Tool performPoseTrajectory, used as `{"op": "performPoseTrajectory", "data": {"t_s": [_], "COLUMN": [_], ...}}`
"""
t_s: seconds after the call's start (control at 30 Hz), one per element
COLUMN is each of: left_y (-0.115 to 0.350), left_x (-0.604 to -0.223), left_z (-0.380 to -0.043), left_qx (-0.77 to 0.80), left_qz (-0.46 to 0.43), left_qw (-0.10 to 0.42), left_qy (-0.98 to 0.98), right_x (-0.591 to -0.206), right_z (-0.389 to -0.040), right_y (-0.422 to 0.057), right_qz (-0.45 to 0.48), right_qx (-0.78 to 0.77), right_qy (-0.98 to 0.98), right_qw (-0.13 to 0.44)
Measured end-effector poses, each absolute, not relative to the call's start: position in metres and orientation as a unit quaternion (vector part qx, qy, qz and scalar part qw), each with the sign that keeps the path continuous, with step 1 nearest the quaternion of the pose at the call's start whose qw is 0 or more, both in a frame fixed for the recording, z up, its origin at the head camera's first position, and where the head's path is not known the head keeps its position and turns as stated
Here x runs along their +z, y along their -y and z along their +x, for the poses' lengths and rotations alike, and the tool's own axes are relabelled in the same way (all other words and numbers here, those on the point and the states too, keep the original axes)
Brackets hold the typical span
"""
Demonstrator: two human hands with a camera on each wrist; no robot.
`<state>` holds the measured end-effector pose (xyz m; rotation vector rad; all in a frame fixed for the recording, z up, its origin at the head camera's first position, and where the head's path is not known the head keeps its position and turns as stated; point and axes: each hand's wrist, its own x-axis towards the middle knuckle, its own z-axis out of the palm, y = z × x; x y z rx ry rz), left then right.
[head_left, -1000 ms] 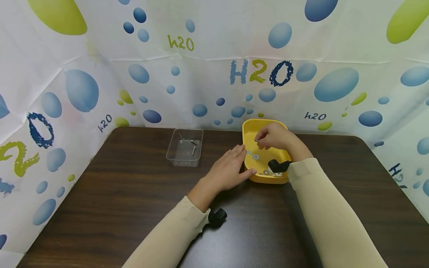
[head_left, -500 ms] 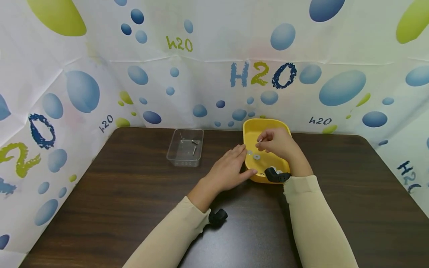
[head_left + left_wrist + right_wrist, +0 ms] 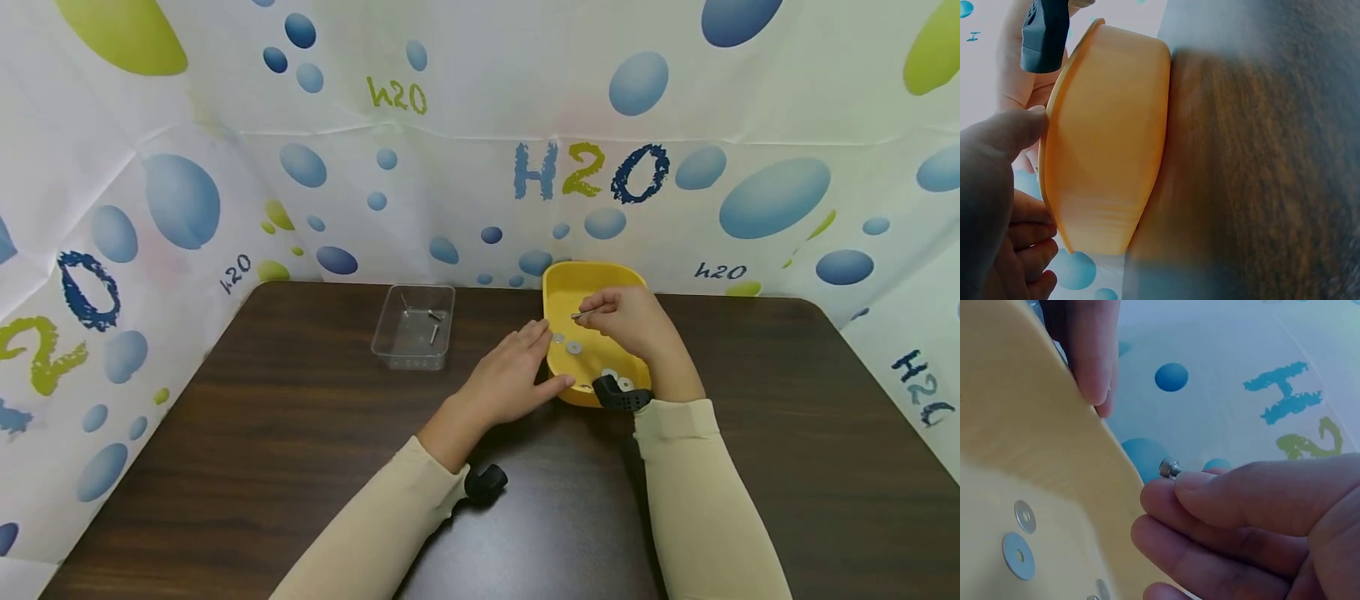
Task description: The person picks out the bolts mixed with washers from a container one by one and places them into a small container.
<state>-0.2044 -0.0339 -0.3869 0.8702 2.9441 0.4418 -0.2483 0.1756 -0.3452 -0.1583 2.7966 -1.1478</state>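
My right hand (image 3: 636, 327) pinches a small metal bolt (image 3: 1167, 467) between thumb and forefinger, above the yellow tray (image 3: 567, 282). The bolt's round head pokes out past the fingertips in the right wrist view. Several flat washers (image 3: 1018, 555) lie on the tray floor, and some sit near its front end by the black wrist camera. My left hand (image 3: 507, 377) rests along the tray's left edge with its fingers fairly straight. In the left wrist view, its thumb (image 3: 1025, 128) and fingers touch the tray's rim.
A clear plastic box (image 3: 410, 363) stands left of the tray on the dark wooden table (image 3: 300, 433), with a few small metal screws (image 3: 434, 335) inside. Behind the table hangs a white curtain (image 3: 465, 100) with blue and green drops.
My right hand has come slightly down and toward me over the tray, and the bolt shows more clearly in its fingers. My left hand has stayed on the tray's edge.
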Motion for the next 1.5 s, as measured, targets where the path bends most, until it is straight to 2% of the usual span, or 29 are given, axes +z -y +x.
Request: {"op": "performPoseTrajectory", "data": {"t_s": [0.2,0.5,0.8,1.17,1.5], "left_y": [0.037,0.042,0.059,0.124,0.184], "left_x": [-0.388,-0.388,-0.378,-0.364,-0.362], "left_z": [-0.204,-0.201,-0.201,-0.206,-0.204], "left_qx": [0.141,0.13,0.133,0.183,0.186], "left_qz": [0.284,0.291,0.283,0.231,0.197], "left_qw": [0.015,0.007,-0.038,-0.065,-0.048], "left_qy": [-0.948,-0.948,-0.949,-0.953,-0.961], "right_x": [-0.348,-0.352,-0.351,-0.353,-0.347], "right_z": [-0.247,-0.247,-0.244,-0.243,-0.23], "right_y": [-0.176,-0.17,-0.164,-0.142,-0.112], "right_qz": [-0.054,-0.05,-0.054,-0.082,-0.136], "right_qx": [-0.359,-0.352,-0.355,-0.371,-0.411], "right_qy": [-0.932,-0.935,-0.933,-0.925,-0.901], "right_qw": [0.021,0.001,-0.018,-0.033,-0.045]}}
